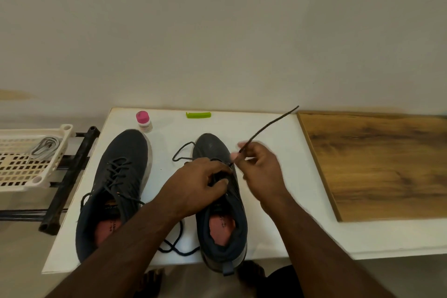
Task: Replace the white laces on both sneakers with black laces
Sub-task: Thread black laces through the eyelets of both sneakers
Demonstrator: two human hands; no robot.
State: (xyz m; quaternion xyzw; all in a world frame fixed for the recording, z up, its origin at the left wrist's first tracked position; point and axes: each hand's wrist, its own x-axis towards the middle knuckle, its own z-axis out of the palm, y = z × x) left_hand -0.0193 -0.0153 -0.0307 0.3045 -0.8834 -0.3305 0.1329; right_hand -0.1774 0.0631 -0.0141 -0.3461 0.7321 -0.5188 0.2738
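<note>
Two dark sneakers stand side by side on a white table (278,230), toes pointing away from me. The left sneaker (121,176) is laced with a black lace. My left hand (200,184) rests on the right sneaker (222,213) over its eyelets, fingers curled on the upper and the lace there. My right hand (261,172) pinches a black lace (268,126) that runs from the shoe up and to the right, its tip in the air. A loop of the same lace lies left of the toe. White laces (44,147) lie in a cream basket (31,176) at the left.
A small bottle with a pink cap (144,121) and a green plastic piece (198,114) sit at the table's far edge. A wooden board (382,164) covers the right part of the table. A black metal frame (70,176) stands between basket and table. Wall behind.
</note>
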